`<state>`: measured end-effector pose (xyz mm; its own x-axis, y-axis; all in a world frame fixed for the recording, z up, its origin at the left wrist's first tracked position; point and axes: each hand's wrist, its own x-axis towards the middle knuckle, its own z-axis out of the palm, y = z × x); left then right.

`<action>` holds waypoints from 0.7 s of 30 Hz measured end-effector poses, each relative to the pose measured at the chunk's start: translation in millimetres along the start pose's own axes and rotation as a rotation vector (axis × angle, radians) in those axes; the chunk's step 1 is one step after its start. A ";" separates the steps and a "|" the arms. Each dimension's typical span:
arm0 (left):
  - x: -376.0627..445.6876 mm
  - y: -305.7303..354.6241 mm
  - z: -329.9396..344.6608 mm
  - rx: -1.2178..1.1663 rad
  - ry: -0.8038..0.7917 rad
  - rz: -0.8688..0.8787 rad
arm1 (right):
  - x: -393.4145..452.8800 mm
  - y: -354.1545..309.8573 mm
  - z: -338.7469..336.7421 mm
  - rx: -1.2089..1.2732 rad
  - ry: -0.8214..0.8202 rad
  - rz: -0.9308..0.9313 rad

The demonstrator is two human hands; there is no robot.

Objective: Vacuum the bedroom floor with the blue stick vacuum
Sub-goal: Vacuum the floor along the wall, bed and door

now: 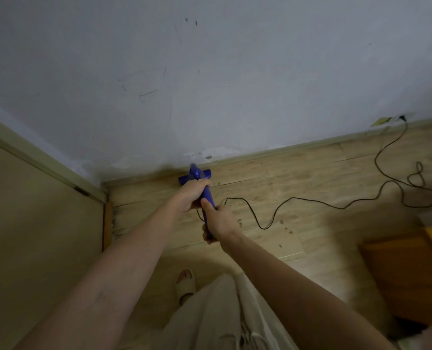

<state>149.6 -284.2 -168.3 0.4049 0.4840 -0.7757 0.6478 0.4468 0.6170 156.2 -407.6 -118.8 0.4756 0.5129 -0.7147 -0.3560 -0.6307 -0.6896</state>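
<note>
- A blue stick vacuum stretches away from the person, its floor head against the skirting board under a scuffed white wall.
- The left hand grips the vacuum's body, fingers curled round it.
- The right hand grasps the handle, nearer the person than the left.
- A black cord snakes from the vacuum across the wooden floor to a wall socket.

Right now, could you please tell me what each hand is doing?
Left hand: grips the blue stick vacuum, farther down the body.
Right hand: grips the vacuum's handle end.
</note>
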 end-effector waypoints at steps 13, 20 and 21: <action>1.8 -4.0 3.7 0.093 -0.108 -0.023 | -0.6 12.1 -1.8 0.052 0.001 0.051; 19.3 17.2 -17.2 0.054 -0.069 -0.047 | 11.4 -20.4 9.5 0.030 -0.018 0.039; 21.3 16.9 -20.4 0.040 -0.069 -0.051 | 11.2 -22.8 12.1 0.006 -0.006 0.036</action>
<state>156.0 -251.0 -171.6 0.4134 0.4075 -0.8143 0.6938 0.4382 0.5715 159.9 -380.5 -112.6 0.4574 0.4939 -0.7395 -0.3772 -0.6453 -0.6643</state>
